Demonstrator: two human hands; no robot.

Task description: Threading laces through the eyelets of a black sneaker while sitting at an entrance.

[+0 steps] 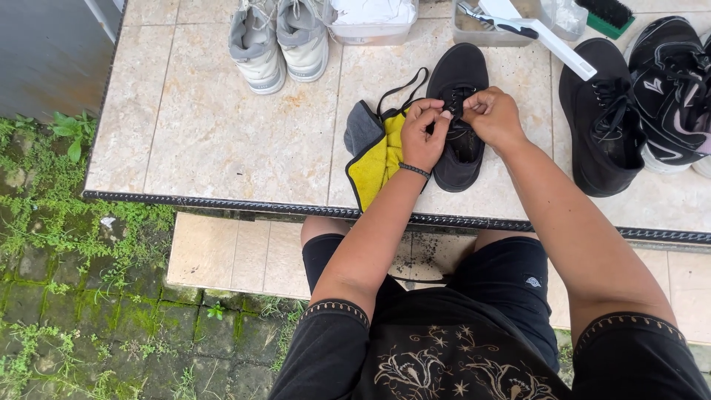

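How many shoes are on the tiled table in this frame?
5: two grey sneakers at the far edge, a black shoe under both hands, a black lace-up to its right, and a black-and-white trainer rightmost. Others may lie outside the frame.

A beige tiled table [207, 133] with dark trim carries a black lace-up shoe [458, 74] mid-surface, a yellow-grey cloth [374, 152] beside it, grey sneakers [278, 41] at the far edge, and black shoes [629, 111] near the right edge.

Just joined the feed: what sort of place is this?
Probably an outdoor shoe-cleaning spot: a tiled table over mossy paving, with several shoes and a brush. Both hands, left and right, handle a black shoe.
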